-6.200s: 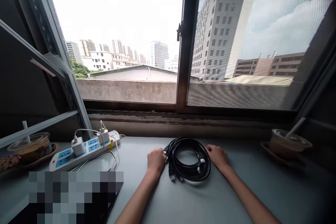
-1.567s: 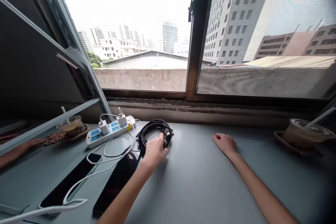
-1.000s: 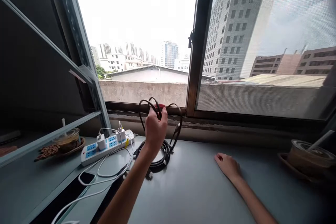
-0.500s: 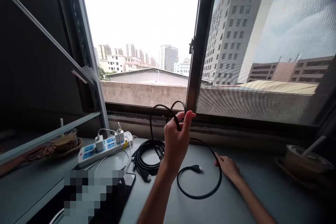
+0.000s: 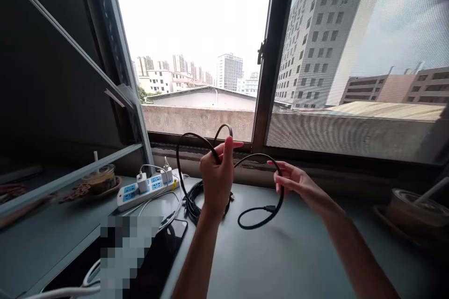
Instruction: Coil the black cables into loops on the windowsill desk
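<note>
A black cable runs in loops between my two raised hands. My left hand is closed around it, with loops standing up above the fingers. To the right, my right hand pinches the same cable between thumb and fingers. Below that hand the cable curls into a loose loop, ending in a black connector plug. Behind my left wrist, a coiled black cable lies on the desk, partly hidden by the hand and forearm.
A white power strip with white chargers and cords stands at the left. Nearer is a dark flat device, partly pixelated. A lidded cup with a straw stands on the right, beneath the window. A metal frame crosses the left side.
My right hand has risen from the desk and taken hold of the cable, lifting its loop. My left hand has shifted left in view with its loops.
</note>
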Demonstrator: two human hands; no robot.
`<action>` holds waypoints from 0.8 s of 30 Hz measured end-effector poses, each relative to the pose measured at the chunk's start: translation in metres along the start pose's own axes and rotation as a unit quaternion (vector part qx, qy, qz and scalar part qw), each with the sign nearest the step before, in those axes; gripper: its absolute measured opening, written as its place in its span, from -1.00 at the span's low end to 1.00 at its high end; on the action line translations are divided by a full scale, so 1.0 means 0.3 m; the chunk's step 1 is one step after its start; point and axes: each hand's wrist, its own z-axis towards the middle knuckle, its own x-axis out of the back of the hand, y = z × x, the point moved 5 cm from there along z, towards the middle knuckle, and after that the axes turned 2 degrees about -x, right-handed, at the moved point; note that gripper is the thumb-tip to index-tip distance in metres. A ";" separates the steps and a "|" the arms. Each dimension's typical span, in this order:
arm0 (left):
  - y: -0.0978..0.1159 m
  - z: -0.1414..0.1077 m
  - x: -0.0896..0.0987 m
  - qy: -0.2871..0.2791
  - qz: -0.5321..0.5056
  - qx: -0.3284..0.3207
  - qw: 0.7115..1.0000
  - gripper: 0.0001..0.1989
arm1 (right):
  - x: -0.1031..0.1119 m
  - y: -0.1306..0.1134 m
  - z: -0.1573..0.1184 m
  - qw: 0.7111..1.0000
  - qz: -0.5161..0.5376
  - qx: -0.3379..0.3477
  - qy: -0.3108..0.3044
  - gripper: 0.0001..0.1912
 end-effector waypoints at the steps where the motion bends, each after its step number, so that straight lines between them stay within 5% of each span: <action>1: 0.000 0.004 0.005 0.008 -0.003 0.003 1.000 -0.54 | -0.014 -0.052 -0.004 0.999 0.018 0.031 0.007 -0.40; 6: -0.022 0.045 0.029 -0.027 0.011 0.023 0.999 -0.48 | -0.035 -0.200 -0.015 0.983 0.098 0.129 0.090 -0.44; 12: -0.034 0.090 0.098 0.004 0.080 0.040 0.996 -0.60 | -0.003 -0.239 -0.018 0.961 0.013 0.171 0.215 -0.48; 17: -0.065 0.116 0.080 -0.015 0.046 0.076 0.996 -0.61 | 0.026 -0.242 -0.034 0.943 -0.035 0.157 0.290 -0.58; 24: -0.091 0.103 0.016 -0.129 0.044 0.102 0.985 -0.48 | 0.035 -0.202 -0.004 0.959 -0.050 0.105 0.259 -0.61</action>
